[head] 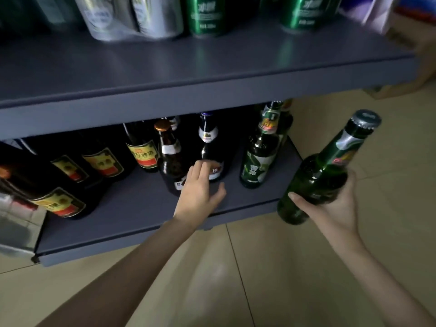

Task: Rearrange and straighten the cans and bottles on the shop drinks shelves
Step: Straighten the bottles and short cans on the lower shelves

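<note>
My right hand (335, 204) grips a green glass bottle (323, 168) with a silver cap, tilted, out past the right end of the lower shelf (132, 215). My left hand (200, 187) reaches over the lower shelf with fingers spread, its fingertips at the label of a dark bottle with a blue cap (208, 147); it holds nothing. A brown bottle with a gold cap (168, 156) stands just left of that hand. A green bottle with a pale label (259, 156) stands to the right. Dark bottles with yellow and red labels (141, 149) fill the left.
The upper shelf (188, 74) carries silver cans (132, 17) and green cans (207, 15) at its back. A cardboard box (415, 55) stands on the floor beyond the shelf's right end. Beige floor tiles (259, 267) lie below. A shiny metal surface (16, 223) is at far left.
</note>
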`<control>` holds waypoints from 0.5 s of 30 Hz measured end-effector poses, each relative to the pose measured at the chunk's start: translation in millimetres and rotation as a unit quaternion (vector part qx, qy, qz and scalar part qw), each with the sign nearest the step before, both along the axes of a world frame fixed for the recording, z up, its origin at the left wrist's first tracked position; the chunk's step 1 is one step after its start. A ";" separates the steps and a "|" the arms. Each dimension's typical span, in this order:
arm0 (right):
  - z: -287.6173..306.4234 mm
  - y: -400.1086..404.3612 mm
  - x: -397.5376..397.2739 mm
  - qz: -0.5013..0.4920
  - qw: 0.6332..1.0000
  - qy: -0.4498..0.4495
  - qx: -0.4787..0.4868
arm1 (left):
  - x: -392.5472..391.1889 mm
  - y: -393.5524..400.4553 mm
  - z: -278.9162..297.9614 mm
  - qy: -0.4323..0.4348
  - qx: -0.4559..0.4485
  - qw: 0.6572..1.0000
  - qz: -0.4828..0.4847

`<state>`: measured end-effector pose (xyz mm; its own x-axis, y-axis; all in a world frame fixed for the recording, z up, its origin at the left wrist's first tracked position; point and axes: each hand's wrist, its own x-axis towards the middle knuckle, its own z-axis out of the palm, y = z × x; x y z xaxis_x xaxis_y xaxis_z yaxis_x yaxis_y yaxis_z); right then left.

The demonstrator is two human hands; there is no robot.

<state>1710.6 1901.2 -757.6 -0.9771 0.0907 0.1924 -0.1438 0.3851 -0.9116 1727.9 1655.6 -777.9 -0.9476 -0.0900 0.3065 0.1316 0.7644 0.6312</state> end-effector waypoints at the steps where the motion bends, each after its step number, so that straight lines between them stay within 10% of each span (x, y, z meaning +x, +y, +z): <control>1: -5.8 3.2 -7.4 -0.006 1.000 -0.001 0.012 | -6.2 6.3 -0.6 -0.013 0.013 1.000 -0.013; 15: -33.7 0.8 -90.5 -0.048 0.999 0.021 0.002 | -74.0 60.9 -29.9 -0.103 0.144 0.984 -0.018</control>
